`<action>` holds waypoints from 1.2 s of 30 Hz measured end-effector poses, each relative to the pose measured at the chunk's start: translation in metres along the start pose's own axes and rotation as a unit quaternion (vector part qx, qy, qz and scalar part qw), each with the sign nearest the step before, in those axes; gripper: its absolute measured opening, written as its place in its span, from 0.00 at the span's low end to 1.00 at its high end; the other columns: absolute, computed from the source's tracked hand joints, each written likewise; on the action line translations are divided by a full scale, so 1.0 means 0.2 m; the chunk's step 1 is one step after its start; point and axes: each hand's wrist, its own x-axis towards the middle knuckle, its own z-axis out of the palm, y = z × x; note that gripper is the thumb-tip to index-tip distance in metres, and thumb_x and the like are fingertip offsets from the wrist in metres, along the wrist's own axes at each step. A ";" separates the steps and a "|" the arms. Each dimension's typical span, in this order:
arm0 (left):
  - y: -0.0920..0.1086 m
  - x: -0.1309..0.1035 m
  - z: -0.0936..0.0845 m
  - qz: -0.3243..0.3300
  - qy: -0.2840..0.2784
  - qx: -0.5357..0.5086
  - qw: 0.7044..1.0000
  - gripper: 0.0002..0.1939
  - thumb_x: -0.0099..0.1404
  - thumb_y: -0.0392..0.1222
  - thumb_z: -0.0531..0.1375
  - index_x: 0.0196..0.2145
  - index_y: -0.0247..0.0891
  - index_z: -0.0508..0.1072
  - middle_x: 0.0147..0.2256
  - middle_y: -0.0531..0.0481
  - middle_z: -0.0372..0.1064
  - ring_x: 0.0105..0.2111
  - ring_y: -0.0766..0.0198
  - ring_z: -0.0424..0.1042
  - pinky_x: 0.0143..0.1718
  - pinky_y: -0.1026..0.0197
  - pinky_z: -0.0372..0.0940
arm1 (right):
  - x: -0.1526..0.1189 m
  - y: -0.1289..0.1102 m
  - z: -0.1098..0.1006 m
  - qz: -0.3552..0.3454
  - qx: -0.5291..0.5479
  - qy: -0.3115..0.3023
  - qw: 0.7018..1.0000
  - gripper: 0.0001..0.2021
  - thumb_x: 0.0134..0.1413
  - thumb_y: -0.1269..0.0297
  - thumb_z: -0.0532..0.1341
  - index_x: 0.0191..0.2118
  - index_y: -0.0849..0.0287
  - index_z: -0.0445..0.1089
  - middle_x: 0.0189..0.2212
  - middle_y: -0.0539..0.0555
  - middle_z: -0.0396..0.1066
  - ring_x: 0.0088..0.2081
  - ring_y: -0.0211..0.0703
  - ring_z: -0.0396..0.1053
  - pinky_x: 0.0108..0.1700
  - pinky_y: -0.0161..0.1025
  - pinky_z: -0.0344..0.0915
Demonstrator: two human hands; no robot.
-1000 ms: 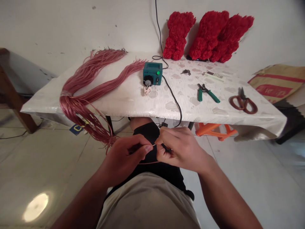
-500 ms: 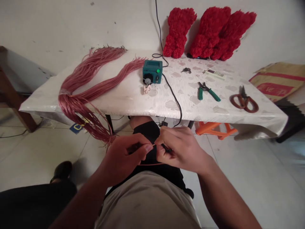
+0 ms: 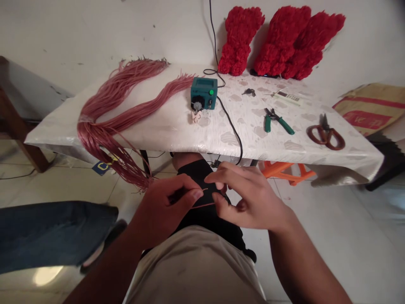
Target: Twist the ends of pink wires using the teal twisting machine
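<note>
The wire projects into the gap between left hand and right hand. On the table, the cable crosses the passage between box and pliers; the bundle obstructs the left side.

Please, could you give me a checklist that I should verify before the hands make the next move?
1. Left hand pinches the thin strand near its tip: ok.
2. Right hand is closed on that tip: not ok, its thumb and forefinger stand apart.
3. Pink bundle lies wholly on the table: not ok, one end hangs over the edge.
4. Scissors lie on the table, apart from both hands: ok.
5. Teal machine is switched on: cannot tell.
</note>
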 end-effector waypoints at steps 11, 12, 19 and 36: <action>0.04 0.01 -0.02 -0.006 -0.042 0.025 0.999 0.09 0.67 0.38 0.59 0.28 0.39 0.75 0.19 0.60 0.62 0.20 0.71 0.58 0.24 0.67 0.55 | 0.02 0.00 0.01 -0.050 -0.035 0.006 0.998 0.07 0.60 0.75 0.58 0.35 0.63 0.73 0.26 0.48 0.60 0.25 0.34 0.54 0.27 0.36 0.51; 0.04 0.01 -0.02 -0.003 -0.040 0.024 0.999 0.09 0.67 0.38 0.59 0.28 0.39 0.75 0.19 0.60 0.62 0.20 0.72 0.58 0.24 0.68 0.55 | 0.02 0.00 0.01 -0.050 -0.036 0.006 0.998 0.07 0.60 0.76 0.58 0.34 0.63 0.73 0.26 0.48 0.59 0.25 0.34 0.53 0.27 0.37 0.51; 0.03 0.01 -0.02 0.004 -0.062 -0.003 0.998 0.10 0.68 0.37 0.57 0.30 0.39 0.74 0.22 0.60 0.63 0.22 0.73 0.59 0.24 0.69 0.55 | 0.01 -0.01 0.02 -0.058 -0.036 0.012 0.998 0.09 0.56 0.77 0.58 0.28 0.63 0.72 0.25 0.47 0.52 0.25 0.35 0.47 0.26 0.38 0.47; 0.05 -0.01 -0.03 0.040 -0.058 0.000 0.998 0.08 0.68 0.36 0.58 0.31 0.39 0.74 0.25 0.60 0.67 0.24 0.73 0.61 0.25 0.69 0.56 | 0.02 -0.03 0.06 -0.028 0.028 0.075 0.996 0.08 0.43 0.80 0.55 0.23 0.60 0.64 0.22 0.45 0.50 0.24 0.33 0.44 0.25 0.37 0.43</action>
